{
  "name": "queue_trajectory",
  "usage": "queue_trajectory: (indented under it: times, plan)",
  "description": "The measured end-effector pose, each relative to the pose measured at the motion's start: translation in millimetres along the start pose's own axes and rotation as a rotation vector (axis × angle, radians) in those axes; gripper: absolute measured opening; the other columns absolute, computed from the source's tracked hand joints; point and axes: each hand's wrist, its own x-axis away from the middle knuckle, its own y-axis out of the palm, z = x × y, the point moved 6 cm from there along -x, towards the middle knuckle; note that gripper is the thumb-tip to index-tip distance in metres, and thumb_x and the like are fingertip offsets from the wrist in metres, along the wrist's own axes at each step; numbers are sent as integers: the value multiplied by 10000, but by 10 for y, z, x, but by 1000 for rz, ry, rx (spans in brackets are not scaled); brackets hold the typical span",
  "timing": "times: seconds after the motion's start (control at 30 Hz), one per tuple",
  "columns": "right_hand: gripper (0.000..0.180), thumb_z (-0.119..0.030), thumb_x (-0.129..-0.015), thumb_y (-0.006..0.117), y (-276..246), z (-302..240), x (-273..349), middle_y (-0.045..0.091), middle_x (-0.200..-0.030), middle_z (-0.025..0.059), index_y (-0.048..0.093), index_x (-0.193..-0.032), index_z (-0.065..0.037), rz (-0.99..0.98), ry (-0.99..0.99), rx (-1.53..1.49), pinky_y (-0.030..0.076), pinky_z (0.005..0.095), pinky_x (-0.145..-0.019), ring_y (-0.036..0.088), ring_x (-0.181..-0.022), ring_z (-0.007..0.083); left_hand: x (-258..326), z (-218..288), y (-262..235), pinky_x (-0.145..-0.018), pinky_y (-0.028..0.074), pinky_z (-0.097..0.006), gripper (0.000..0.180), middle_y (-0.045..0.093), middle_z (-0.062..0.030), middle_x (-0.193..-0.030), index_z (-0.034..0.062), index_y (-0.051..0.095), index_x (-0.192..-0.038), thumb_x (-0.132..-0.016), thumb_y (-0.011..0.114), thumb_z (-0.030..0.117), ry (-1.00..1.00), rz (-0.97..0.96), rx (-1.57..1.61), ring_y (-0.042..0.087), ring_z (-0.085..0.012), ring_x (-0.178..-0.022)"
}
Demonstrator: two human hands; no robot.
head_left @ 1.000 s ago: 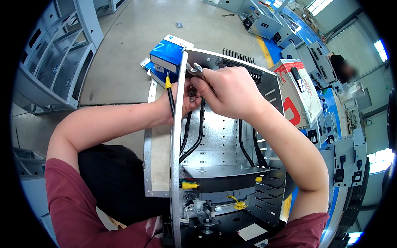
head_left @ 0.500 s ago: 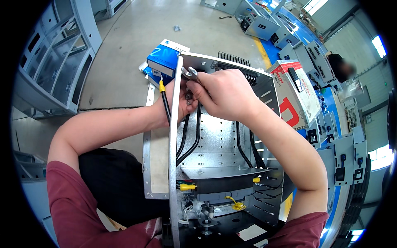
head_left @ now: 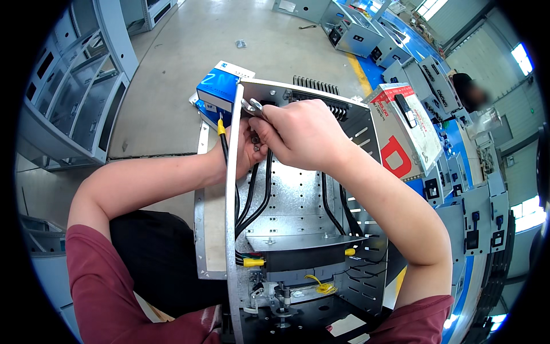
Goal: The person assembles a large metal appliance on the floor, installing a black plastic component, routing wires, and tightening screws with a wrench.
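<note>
Right hand [head_left: 302, 133] clamps small wrench [head_left: 252, 107] at top edge of open metal cabinet [head_left: 298, 200]; left hand [head_left: 243, 150] (half hidden behind side panel) pinches black cable [head_left: 264, 189] terminal. Grip unchanged over last second, wrench barely shifted: fastening continues.

The open metal chassis [head_left: 298, 195] stands on the floor [head_left: 172, 69] before the person, cables [head_left: 255, 195] running inside it. Both hands meet at its far left corner, the right hand [head_left: 303, 135] holding a wrench [head_left: 252, 107]. Behind that corner lies a box [head_left: 216, 92]; to the right leans a carton [head_left: 404, 129].
</note>
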Motion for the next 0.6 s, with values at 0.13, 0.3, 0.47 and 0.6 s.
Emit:
queue_trajectory:
  times: [0.13, 0.3, 0.47, 0.6]
  plan:
    - [238, -241, -1003, 614, -1, 17, 14, 650, -640, 132, 674, -860, -61, 6, -6, -12, 507, 461, -579, 663, -610, 353, 51, 24, 53, -631, 550, -231, 353, 606, -5, -961, 116, 567, -1071, -1126, 388, 415, 3, 9, 58, 603, -106, -763]
    - [243, -242, -1004, 612, 10, 22, -4, 650, -641, 136, 674, -854, -61, -24, 13, 1, 510, 464, -582, 663, -611, 356, 7, -12, -30, -638, 549, -239, 368, 592, -17, -919, 104, 573, -1042, -1105, 425, 435, 3, 116, -57, 572, -115, -703]
    - [326, -343, -1001, 596, 4, 29, -4, 694, -671, 127, 717, -856, -77, -28, 23, 15, 553, 451, -604, 700, -640, 348, 76, 19, 51, -539, 442, -221, 335, 558, -19, -791, 98, 585, -941, -1092, 451, 366, 0, 87, 43, 532, -108, -642]
    - [328, -337, -1004, 589, 18, 31, -8, 692, -670, 127, 717, -848, -78, -35, 39, 15, 555, 452, -617, 698, -640, 346, 101, 16, 74, -524, 407, -243, 263, 541, -15, -749, 96, 575, -903, -1064, 502, 291, -28, 129, 30, 540, -105, -646]
